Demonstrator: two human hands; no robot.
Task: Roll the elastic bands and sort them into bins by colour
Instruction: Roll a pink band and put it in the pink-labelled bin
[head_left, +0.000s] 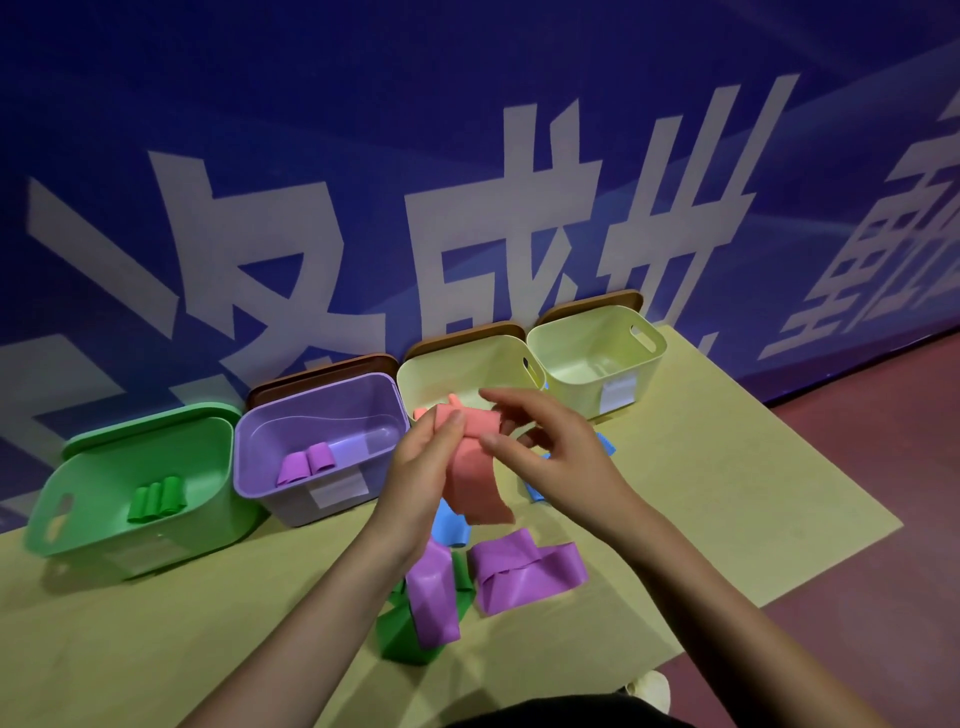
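Note:
A pink elastic band (475, 470) hangs above the table, held by both hands. My left hand (423, 462) grips its upper left part, thumb over the top edge. My right hand (545, 444) pinches its upper right part, fingers curled. Below them lie loose bands: two purple ones (524, 571), a green one (402, 636) and blue ones (449, 525) partly hidden by the pink band and my hands. The green bin (104, 525) holds rolled green bands (156, 499). Rolled purple bands (306, 462) sit in the purple bin (275, 499). Two pale yellow bins (597, 358) stand to the right.
The bins line the back of a yellow-green table (727, 493) against a blue wall with large white characters. Brown lids (322, 369) stand behind the bins. Red floor (883, 441) lies past the table's right edge.

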